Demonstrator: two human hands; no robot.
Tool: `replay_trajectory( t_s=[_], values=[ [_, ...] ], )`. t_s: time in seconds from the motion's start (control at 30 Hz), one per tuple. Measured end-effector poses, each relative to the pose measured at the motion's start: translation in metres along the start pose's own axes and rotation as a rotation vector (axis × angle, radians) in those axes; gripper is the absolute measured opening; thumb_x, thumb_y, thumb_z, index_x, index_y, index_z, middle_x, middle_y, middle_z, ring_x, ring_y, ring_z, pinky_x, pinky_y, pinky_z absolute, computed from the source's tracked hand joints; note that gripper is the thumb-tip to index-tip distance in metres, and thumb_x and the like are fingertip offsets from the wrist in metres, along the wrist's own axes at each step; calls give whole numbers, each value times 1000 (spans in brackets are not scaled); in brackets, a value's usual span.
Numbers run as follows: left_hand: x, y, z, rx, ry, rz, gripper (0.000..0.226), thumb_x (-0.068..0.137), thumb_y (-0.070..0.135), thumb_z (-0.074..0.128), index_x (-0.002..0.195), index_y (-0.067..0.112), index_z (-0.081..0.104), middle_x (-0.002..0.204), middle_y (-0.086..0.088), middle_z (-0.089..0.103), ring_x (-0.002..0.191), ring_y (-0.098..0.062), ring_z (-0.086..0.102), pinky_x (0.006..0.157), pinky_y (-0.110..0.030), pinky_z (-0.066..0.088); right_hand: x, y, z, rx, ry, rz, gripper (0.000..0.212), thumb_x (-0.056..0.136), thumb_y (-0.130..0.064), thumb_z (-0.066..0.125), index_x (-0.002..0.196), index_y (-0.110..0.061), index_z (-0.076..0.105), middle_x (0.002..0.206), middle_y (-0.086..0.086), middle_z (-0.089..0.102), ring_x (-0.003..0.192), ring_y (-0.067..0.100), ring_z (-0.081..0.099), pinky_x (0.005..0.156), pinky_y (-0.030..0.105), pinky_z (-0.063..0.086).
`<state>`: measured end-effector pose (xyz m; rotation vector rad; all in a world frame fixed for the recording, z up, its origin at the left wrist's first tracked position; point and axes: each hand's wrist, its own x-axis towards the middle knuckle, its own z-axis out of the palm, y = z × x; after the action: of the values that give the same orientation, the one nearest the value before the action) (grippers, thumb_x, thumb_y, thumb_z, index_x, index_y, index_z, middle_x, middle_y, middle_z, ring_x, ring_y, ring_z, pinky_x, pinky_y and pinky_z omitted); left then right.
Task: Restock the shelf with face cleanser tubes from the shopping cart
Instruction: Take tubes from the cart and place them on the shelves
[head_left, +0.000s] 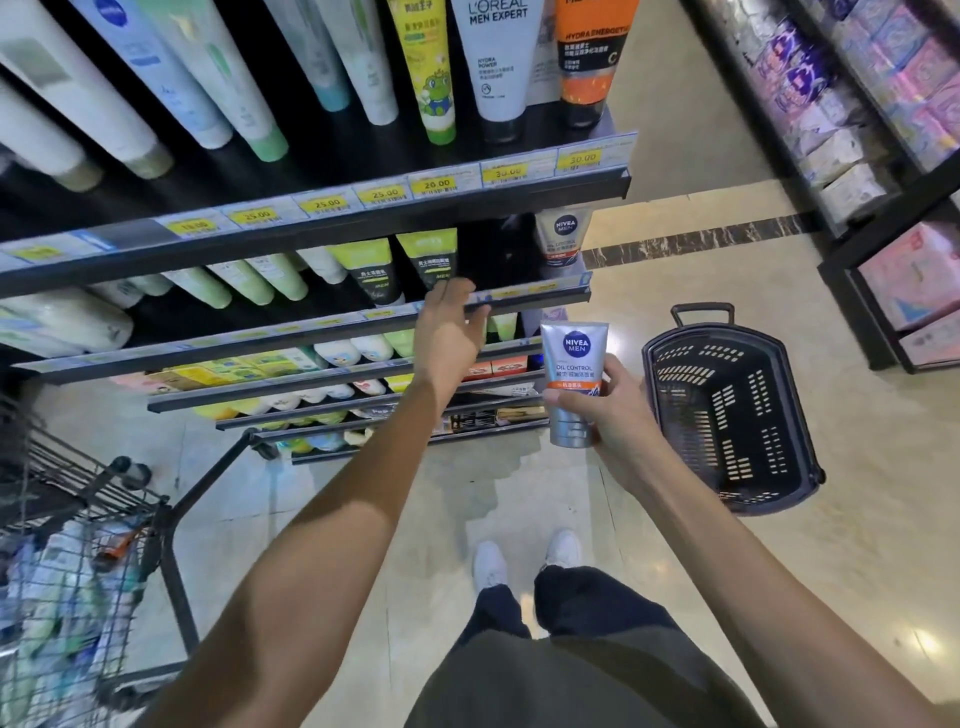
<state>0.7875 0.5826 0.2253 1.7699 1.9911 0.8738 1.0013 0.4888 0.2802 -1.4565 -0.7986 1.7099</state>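
While the right hand (605, 410) is gripping the Nivea tube (573, 382) upright, label out, the left hand (449, 332), fingers relaxed and holding nothing, is reaching to the second shelf (519, 304), likely clearing its slot.

Bright overhead store light, glare patches on the glossy floor (779, 597), fisheye-bent edges, blurred cart (67, 571) lower left.

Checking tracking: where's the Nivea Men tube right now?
Head view, centre-right: the Nivea Men tube is held upright in the right hand, left of the black basket.

shopping cart (78, 545): cut off at left edge, contents blurred | top-shelf tubes (363, 57): tops cropped | lower price labels (322, 325): too blurred to read
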Motion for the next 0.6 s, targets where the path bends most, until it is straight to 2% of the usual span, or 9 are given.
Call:
replay_trajectory(
  t_s=[0.07, 0.13, 0.27, 0.4, 0.5, 0.6],
  values=[
    [-12, -28, -20, 18, 46, -1, 23, 97, 23, 67, 115, 10, 65, 111, -7, 64, 105, -26, 63, 91, -45, 55, 6, -3, 17, -63, 31, -41, 52, 76, -2, 86, 115, -24, 61, 97, -1, 73, 80, 10, 70, 67, 24, 59],
    [-19, -52, -40, 100, 95, -42, 23, 96, 22, 68, 114, 7, 64, 109, -9, 64, 105, -29, 61, 92, -45, 53, 16, -5, 35, -120, 46, -95, 54, 75, -3, 88, 118, -19, 60, 96, 0, 73, 77, 11, 68, 64, 22, 54],
    [-23, -94, -68, 231, 187, -48, 30, 95, 24, 69, 116, 4, 59, 113, -13, 59, 110, -33, 55, 95, -46, 48, 47, -9, 65, -239, 110, -221, 53, 75, -6, 88, 118, -16, 57, 104, 3, 71, 87, 14, 68, 75, 31, 55],
    [-13, -123, -78, 299, 173, -66, 48, 95, 31, 70, 128, 1, 54, 124, -17, 56, 122, -36, 50, 106, -48, 43, 83, -14, 89, -301, 192, -346, 62, 71, -24, 90, 123, -27, 55, 111, -8, 71, 103, 15, 70, 95, 46, 58],
    [-3, -139, -75, 344, 114, -16, 56, 94, 34, 71, 133, -2, 54, 126, -21, 58, 125, -39, 50, 112, -51, 40, 107, -17, 100, -301, 238, -427, 68, 73, -24, 89, 131, -25, 54, 111, -10, 72, 104, 13, 70, 96, 43, 59],
    [6, -156, -67, 455, 67, 17, 52, 94, 43, 68, 125, 2, 62, 117, -18, 63, 114, -39, 55, 107, -53, 41, 126, -19, 106, -269, 288, -462, 72, 75, -22, 91, 136, -18, 52, 113, -8, 72, 107, 13, 69, 96, 41, 59]
  ],
)
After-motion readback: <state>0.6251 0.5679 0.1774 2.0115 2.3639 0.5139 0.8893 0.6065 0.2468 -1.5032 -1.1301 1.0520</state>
